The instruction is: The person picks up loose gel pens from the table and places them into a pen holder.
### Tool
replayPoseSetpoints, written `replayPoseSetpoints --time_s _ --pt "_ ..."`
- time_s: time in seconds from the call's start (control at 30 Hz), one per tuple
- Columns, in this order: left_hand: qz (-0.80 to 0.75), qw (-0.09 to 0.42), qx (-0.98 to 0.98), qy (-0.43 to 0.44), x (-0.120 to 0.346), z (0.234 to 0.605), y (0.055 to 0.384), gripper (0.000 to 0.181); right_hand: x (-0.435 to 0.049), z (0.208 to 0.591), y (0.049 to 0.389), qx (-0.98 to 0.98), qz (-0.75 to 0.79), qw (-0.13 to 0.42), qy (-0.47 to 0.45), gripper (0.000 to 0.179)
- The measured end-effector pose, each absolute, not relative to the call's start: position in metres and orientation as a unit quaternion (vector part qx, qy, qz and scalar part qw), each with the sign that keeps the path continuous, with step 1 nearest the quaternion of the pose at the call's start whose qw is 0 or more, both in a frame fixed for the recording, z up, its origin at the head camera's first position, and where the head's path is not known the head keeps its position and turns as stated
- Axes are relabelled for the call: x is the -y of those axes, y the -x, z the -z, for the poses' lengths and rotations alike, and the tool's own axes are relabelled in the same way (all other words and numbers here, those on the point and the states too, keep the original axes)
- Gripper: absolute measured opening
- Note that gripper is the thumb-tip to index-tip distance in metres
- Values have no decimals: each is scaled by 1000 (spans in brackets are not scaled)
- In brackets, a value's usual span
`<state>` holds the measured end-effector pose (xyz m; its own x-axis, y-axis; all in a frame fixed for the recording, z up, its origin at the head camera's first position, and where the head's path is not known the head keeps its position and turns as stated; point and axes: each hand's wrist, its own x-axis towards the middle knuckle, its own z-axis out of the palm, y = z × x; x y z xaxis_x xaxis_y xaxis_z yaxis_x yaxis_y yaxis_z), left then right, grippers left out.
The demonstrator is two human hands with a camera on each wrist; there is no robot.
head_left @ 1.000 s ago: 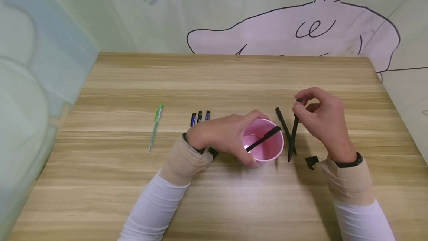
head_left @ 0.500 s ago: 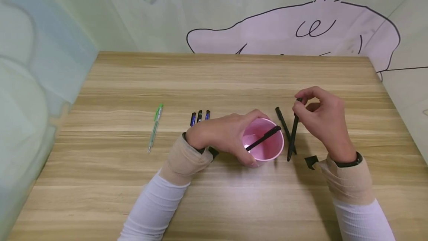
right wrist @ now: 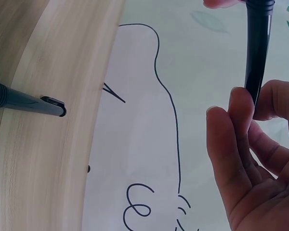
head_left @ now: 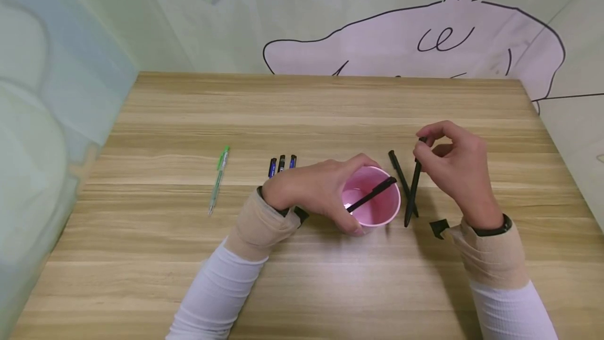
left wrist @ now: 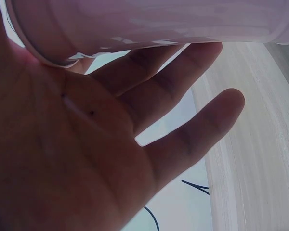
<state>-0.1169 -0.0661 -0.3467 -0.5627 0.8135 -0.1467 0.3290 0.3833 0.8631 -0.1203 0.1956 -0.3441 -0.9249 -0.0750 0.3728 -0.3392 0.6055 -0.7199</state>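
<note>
My left hand grips a pink cup by its side, thumb at the near rim. The cup's smooth wall fills the top of the left wrist view, with several fingers stretched out beneath it. Inside the cup leans a black pen, its clip end at the right rim. My right hand pinches another black pen near its top end, the point slanting down. Behind that pen, a further black pen lies on the table; the two cross in the head view.
On the left of the wooden table lies a green pen. Three dark pens, one of them a blue pen, stick out from behind my left hand, their lower parts hidden. A wall with a cartoon drawing borders the table's far edge.
</note>
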Motion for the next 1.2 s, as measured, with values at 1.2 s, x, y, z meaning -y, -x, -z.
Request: replayPoseSetpoints --time_s 1.2 --pt "-413 291 -783 -364 66 347 117 88 -186 328 112 870 -453 171 -94 15"
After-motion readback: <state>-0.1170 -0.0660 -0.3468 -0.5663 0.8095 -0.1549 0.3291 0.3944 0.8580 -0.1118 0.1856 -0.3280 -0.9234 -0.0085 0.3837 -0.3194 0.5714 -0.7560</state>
